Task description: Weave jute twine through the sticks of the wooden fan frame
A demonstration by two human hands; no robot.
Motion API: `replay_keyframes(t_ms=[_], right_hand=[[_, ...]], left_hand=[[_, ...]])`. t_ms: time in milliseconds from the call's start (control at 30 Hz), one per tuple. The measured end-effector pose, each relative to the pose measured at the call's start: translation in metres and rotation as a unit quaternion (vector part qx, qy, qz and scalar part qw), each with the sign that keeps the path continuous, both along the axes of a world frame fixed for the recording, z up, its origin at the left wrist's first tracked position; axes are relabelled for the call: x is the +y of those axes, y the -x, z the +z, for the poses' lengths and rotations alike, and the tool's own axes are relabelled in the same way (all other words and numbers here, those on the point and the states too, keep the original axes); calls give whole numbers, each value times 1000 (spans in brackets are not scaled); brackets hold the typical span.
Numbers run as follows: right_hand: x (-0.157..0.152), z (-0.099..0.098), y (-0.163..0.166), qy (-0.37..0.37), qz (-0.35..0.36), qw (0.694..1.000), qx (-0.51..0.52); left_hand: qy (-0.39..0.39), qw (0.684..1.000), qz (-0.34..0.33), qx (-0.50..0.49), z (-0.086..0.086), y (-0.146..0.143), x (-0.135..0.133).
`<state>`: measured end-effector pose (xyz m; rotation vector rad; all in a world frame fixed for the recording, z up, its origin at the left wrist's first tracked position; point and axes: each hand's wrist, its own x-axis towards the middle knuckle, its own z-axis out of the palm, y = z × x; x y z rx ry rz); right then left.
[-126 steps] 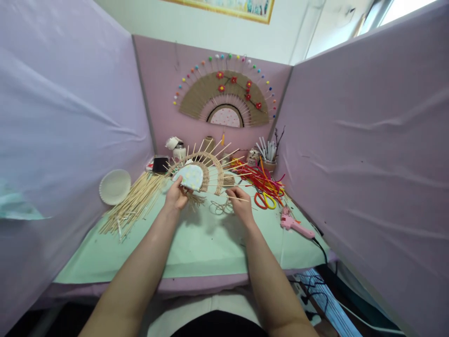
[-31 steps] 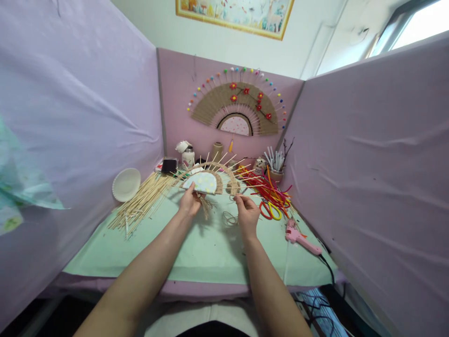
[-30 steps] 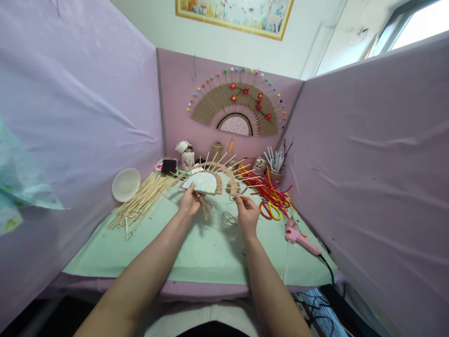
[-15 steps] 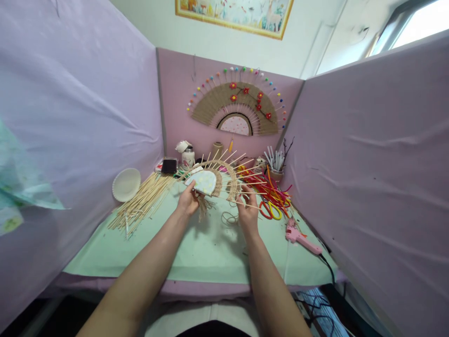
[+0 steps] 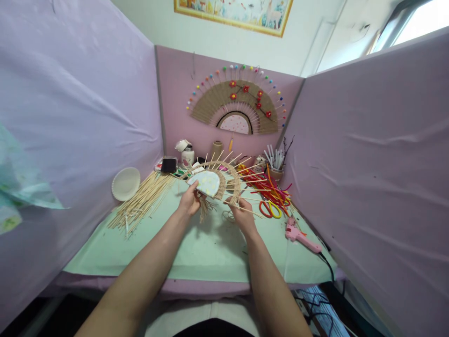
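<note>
A half-round fan frame point(image 5: 222, 185) of thin sticks and woven twine is held up above the table between both hands. Its flat centre is a pale half-disc point(image 5: 206, 181) with yellow spots, and its sticks spread outward past a twine band. My left hand point(image 5: 190, 200) grips the centre piece, thumb on top and the other fingers beneath. Loose twine ends point(image 5: 206, 209) hang just beside it. My right hand point(image 5: 242, 214) is closed on the lower right end of the twine band, near the lowest sticks; its fingertips are partly hidden.
Bundled sticks point(image 5: 142, 201) and a white paper bowl point(image 5: 125, 184) lie at the left. To the right are red and yellow scissors point(image 5: 270, 209), coloured fuzzy stems point(image 5: 261, 182) and a corded pink glue gun point(image 5: 302, 237). A finished fan point(image 5: 238, 100) hangs on the back panel.
My right hand has shifted slightly left and down, closing onto the end of the twine band. The fan frame has tilted a little and moved slightly right.
</note>
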<state>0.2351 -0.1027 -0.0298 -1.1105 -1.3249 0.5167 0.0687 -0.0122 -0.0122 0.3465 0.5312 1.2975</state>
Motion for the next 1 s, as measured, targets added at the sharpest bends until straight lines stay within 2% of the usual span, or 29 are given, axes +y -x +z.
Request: replay_keyframes(t_ms=[133,267,467,700,833,1000], right_hand=[[5,-4,-3,-3,-24,999,22],[10,-8,-6,-3,-43,995,93],[3,0,3,8,48,995,85],[-2,0,4,-23,97,987,123],[2,-3,1,-22,145,974,172],[-1,8,1,24,227,950,215]], left_hand=[[3,1000,4,9,2,0,-2],[21,1000,2,2,5,0,-4],[48,999,4,1,4,-2,-3],[59,998,-5,14,2,-5,-5],[54,998,-6,13,3,-2,-5],[43,999,-6,5,5,1,-5]])
